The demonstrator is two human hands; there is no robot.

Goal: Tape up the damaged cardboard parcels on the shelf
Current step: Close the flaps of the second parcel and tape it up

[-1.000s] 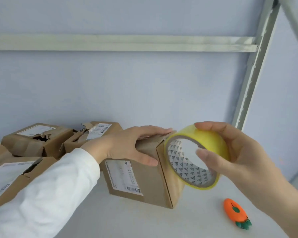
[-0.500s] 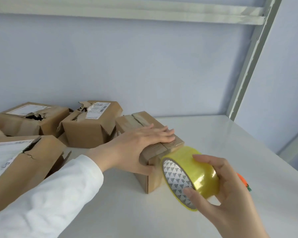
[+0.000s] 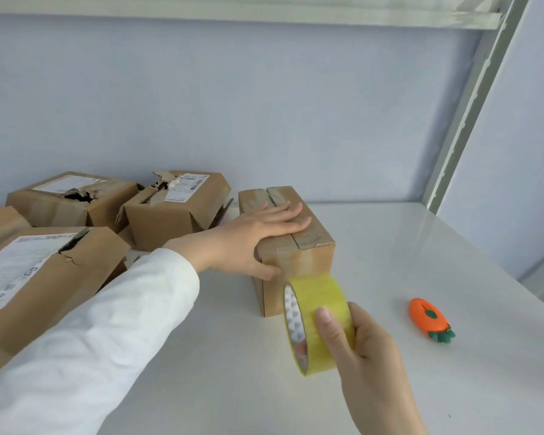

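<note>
A small brown cardboard parcel [image 3: 308, 246] lies on the white shelf [image 3: 390, 265], a strip of clear tape running along its top seam and down its near face. My left hand [image 3: 252, 243] presses flat on the parcel's top, fingers straight, thumb against the left side. My right hand [image 3: 365, 350] grips a yellow roll of tape [image 3: 314, 321] just in front of the parcel's near face; the tape runs from the roll up onto the box. Three torn parcels sit to the left: one [image 3: 73, 196] with a hole in its top, one [image 3: 176, 205] with a ripped corner, one [image 3: 44, 277] cracked at its edge.
An orange carrot-shaped cutter [image 3: 429, 318] lies on the shelf to the right of the roll. A grey metal upright [image 3: 471, 105] stands at the back right corner, and a shelf rail [image 3: 233, 14] runs overhead. A pale blue wall closes the back.
The parcel went from held up and tilted to lying flat on the shelf. My left hand flattened on its top, and my right hand pulled the roll down and toward me off the near face.
</note>
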